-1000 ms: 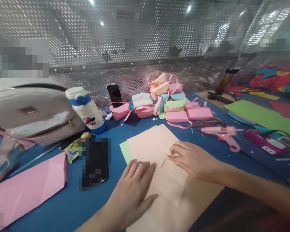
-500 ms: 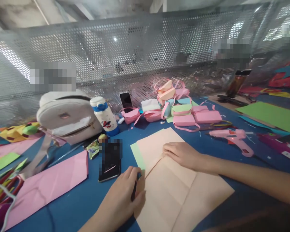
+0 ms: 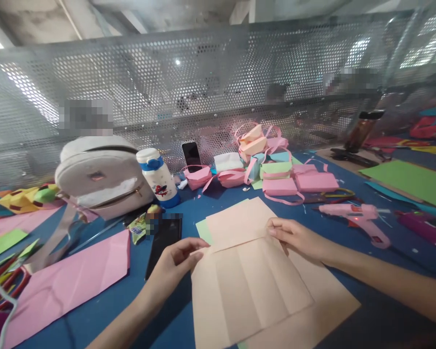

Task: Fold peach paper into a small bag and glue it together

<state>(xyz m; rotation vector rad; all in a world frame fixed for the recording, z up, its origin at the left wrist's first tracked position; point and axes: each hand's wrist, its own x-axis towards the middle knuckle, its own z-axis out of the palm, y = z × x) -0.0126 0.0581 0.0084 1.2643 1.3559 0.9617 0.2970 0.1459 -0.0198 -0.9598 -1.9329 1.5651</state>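
A creased peach paper sheet (image 3: 250,286) with several parallel fold lines is lifted at its far edge. My left hand (image 3: 179,257) pinches its far left corner between thumb and fingers. At the far right corner, my right hand (image 3: 294,237) is closed on the same sheet. Underneath lie more peach paper (image 3: 243,218) and a light green sheet (image 3: 203,232), whose edge shows at the left. A dark phone (image 3: 163,242) lies just beyond my left hand.
Small paper bags (image 3: 279,186) stand at the back, near a white bottle (image 3: 159,179) and a white backpack (image 3: 98,174). A pink glue gun (image 3: 363,218) is at the right. Pink paper (image 3: 76,281) and scissors (image 3: 7,286) lie left; green paper (image 3: 410,179) lies far right.
The creased sheet has turned and come up off the stack. Both hands have gone from resting on it to gripping its corners. The dark object in my left hand no longer shows.
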